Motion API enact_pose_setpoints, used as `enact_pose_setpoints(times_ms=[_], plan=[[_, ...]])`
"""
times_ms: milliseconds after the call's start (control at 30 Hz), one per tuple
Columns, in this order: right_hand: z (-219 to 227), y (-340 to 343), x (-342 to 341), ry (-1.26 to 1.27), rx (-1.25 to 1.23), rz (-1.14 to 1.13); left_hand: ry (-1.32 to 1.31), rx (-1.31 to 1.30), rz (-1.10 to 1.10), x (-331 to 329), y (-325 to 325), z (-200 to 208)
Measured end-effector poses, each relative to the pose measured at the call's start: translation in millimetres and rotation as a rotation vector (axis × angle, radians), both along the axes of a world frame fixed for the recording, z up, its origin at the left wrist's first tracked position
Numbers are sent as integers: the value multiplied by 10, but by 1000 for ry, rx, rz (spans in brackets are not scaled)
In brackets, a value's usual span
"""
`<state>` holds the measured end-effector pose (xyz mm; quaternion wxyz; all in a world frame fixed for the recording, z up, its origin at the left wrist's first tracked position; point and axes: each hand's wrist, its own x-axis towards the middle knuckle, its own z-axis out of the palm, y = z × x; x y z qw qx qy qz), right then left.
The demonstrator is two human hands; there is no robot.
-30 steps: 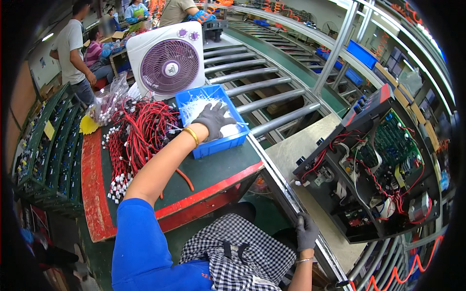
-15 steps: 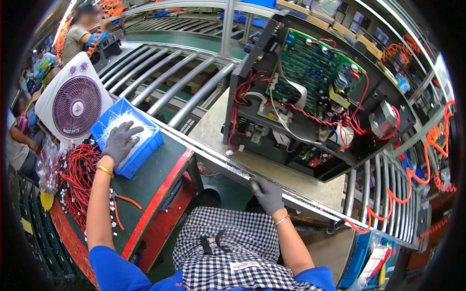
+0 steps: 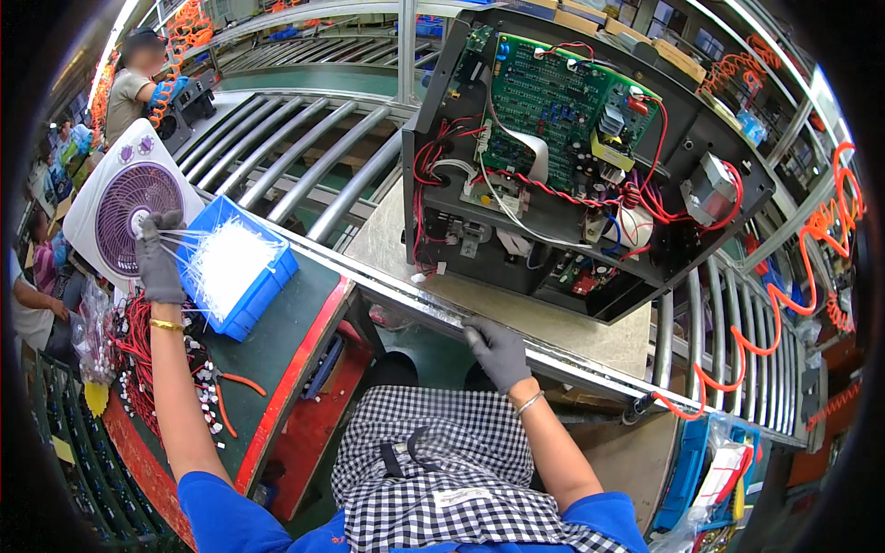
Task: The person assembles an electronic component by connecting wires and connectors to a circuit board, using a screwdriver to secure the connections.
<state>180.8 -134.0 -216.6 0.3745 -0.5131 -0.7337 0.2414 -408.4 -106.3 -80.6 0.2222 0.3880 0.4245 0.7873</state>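
My left hand (image 3: pixel 159 258), in a grey glove, is closed on the ends of several thin white strips that look like cable ties, fanning out from the blue bin (image 3: pixel 263 300). A thick heap of white cable ties (image 3: pixel 232 256) fills that bin. At the front edge of the conveyor, my gloved right hand (image 3: pixel 499 354) has its fingers bent together over the metal rail (image 3: pixel 433 311). Behind it an open black chassis (image 3: pixel 664 304) stands on a pale board (image 3: pixel 599 348). Inside it are a green circuit board (image 3: pixel 544 97) and red and white wires.
Left of the bin stands a white and purple box fan (image 3: pixel 129 207). Red wire bundles (image 3: pixel 138 359) and orange-handled pliers (image 3: pixel 230 396) lie on the green bench (image 3: pixel 290 346). Conveyor rollers (image 3: pixel 313 170) run behind. An orange coiled hose (image 3: pixel 784 304) hangs at right. A co-worker (image 3: pixel 134 88) stands far left.
My left hand has lifted out of the bin and moved left, drawing several cable ties along. My right hand stays at the rail. The whole view has shifted slightly.
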Motion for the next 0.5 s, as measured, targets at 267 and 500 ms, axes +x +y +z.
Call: enact_pose_setpoints(times_ms=[267,500], plan=[[594,618,-525,-231,372,-136,-142,106,-9,433,-51,505],[625,807,-829,-207,221,-28,114,-319,-125,2233,-42,316]])
